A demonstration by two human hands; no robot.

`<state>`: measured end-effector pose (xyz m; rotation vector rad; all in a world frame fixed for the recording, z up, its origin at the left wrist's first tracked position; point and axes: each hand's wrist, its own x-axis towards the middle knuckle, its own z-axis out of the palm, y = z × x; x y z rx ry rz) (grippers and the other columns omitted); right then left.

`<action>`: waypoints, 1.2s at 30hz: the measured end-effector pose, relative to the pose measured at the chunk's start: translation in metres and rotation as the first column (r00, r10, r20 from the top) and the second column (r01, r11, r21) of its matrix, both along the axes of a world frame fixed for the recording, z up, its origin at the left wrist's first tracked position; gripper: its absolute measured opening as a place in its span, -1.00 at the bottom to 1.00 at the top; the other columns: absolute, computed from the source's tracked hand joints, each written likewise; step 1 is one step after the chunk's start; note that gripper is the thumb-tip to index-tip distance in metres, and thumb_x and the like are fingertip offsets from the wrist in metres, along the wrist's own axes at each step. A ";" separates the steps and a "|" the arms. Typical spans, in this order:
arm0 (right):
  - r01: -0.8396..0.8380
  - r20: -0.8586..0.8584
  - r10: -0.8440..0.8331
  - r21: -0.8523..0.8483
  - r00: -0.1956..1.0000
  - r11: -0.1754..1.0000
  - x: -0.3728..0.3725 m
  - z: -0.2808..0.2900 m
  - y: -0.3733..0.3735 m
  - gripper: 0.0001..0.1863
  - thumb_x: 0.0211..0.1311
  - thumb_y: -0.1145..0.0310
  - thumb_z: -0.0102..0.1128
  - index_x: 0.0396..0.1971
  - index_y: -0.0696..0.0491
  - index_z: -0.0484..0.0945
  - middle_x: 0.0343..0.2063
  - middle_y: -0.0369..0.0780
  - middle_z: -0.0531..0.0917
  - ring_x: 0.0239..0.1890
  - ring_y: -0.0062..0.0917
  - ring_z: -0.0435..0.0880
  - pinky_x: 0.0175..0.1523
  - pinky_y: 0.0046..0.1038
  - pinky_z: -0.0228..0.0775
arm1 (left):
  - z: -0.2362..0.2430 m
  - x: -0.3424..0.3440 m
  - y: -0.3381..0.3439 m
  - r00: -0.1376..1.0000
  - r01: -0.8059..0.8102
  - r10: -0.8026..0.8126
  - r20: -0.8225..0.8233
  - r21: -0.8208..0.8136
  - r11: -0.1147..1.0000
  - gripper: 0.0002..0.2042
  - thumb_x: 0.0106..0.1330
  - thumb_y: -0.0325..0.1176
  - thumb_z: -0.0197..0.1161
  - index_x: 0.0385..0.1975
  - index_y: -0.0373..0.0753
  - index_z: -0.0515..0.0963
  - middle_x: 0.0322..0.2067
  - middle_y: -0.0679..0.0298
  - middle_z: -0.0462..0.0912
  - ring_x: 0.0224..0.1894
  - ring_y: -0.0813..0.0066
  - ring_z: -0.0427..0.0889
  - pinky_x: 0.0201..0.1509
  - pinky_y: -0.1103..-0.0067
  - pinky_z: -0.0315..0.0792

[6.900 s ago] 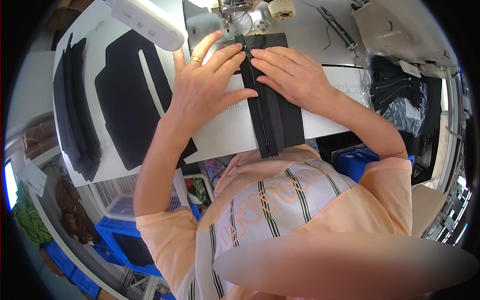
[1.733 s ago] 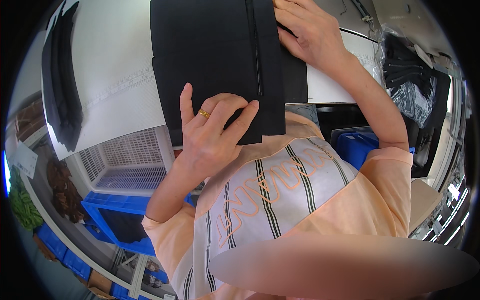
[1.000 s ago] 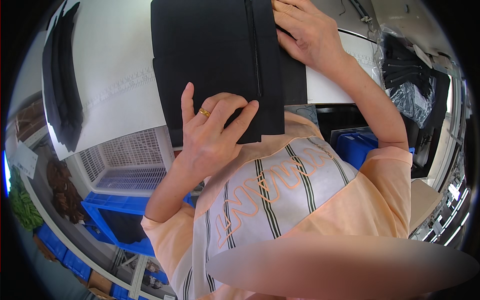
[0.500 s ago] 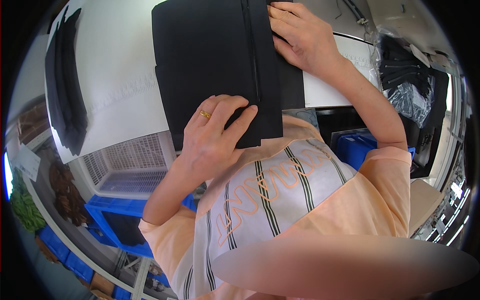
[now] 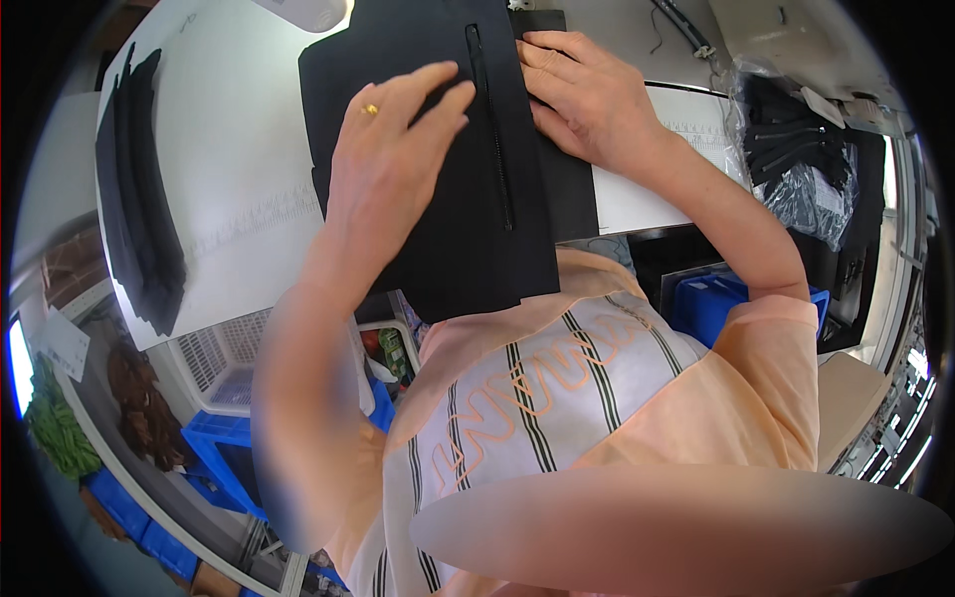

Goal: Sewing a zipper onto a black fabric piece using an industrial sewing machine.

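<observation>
A black fabric panel with a long zipper in its opening lies at the centre, over another dark piece showing on the right. My left hand is over the panel left of the zipper's upper half, its fingers apart and slightly bent; whether the fingertips touch is unclear. Along the panel's right edge, beside the zipper, my right hand has bent fingers closed on the fabric, fingertips partly hidden.
A stack of long black pieces lies on the white worktop. A white device is above, a metal tool top right. Bagged black zippers sit at the right. A white basket and blue bins are below.
My left hand has lifted from the panel's lower part and moved up toward the zipper's upper half. The panel and my right hand have shifted slightly toward my body.
</observation>
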<state>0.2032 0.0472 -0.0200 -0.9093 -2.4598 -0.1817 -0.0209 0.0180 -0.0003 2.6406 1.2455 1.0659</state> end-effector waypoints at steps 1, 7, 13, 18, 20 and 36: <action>0.002 0.003 -0.002 -0.011 1.000 1.000 0.000 0.000 0.000 -0.66 -0.06 0.35 0.38 -0.20 -0.01 0.59 -0.04 -0.36 0.62 0.00 -0.48 0.55 -0.04 -0.47 0.54 | -0.006 0.000 0.009 1.000 -0.014 0.014 -0.019 -0.013 1.000 -0.80 0.19 -0.37 0.33 -0.18 -0.16 0.64 -0.17 0.33 0.62 -0.16 0.34 0.59 0.07 0.38 0.40; 0.010 0.008 -0.009 -0.039 1.000 0.999 -0.001 0.004 -0.002 -0.60 -0.06 0.35 0.38 -0.13 0.02 0.59 -0.04 -0.34 0.62 0.03 -0.47 0.53 0.01 -0.44 0.52 | -0.020 0.000 0.029 0.999 -0.033 0.036 0.032 -0.090 0.995 -0.81 0.17 -0.44 0.32 -0.20 -0.19 0.67 -0.22 0.34 0.61 -0.23 0.37 0.57 -0.19 0.52 0.49; 0.008 0.018 -0.007 -0.059 1.000 0.998 -0.005 0.005 -0.003 -0.62 -0.07 0.37 0.37 -0.15 0.05 0.60 -0.05 -0.31 0.62 0.04 -0.43 0.52 0.03 -0.43 0.51 | -0.019 0.005 0.030 0.992 -0.036 0.048 0.115 -0.103 0.994 -0.82 0.15 -0.45 0.33 -0.23 -0.18 0.68 -0.25 0.34 0.61 -0.25 0.38 0.56 -0.18 0.53 0.48; 0.014 0.018 -0.012 -0.061 1.000 0.998 -0.009 0.004 -0.003 -0.65 -0.08 0.39 0.37 -0.20 0.08 0.61 -0.07 -0.29 0.62 0.04 -0.41 0.53 0.02 -0.41 0.52 | -0.020 0.003 0.029 0.993 -0.033 0.044 0.111 -0.102 0.994 -0.81 0.14 -0.46 0.35 -0.23 -0.19 0.68 -0.26 0.34 0.61 -0.26 0.37 0.55 -0.18 0.52 0.48; 0.020 0.020 -0.019 -0.057 1.000 0.998 -0.009 0.004 -0.003 -0.64 -0.09 0.39 0.37 -0.20 0.09 0.61 -0.09 -0.28 0.63 0.03 -0.41 0.53 0.02 -0.41 0.52 | -0.021 0.003 0.030 0.994 -0.026 0.036 0.101 -0.096 0.995 -0.80 0.14 -0.46 0.35 -0.22 -0.19 0.68 -0.26 0.33 0.61 -0.26 0.37 0.55 -0.18 0.53 0.48; 0.029 0.002 -0.029 -0.065 1.000 0.997 -0.009 0.003 -0.003 -0.67 -0.09 0.35 0.39 -0.23 0.02 0.61 -0.06 -0.35 0.63 0.03 -0.47 0.54 -0.04 -0.48 0.56 | -0.021 -0.001 0.033 1.000 -0.021 0.021 -0.003 -0.003 1.000 -0.73 0.12 -0.25 0.39 -0.20 -0.18 0.66 -0.11 0.35 0.64 -0.09 0.33 0.57 -0.06 0.43 0.44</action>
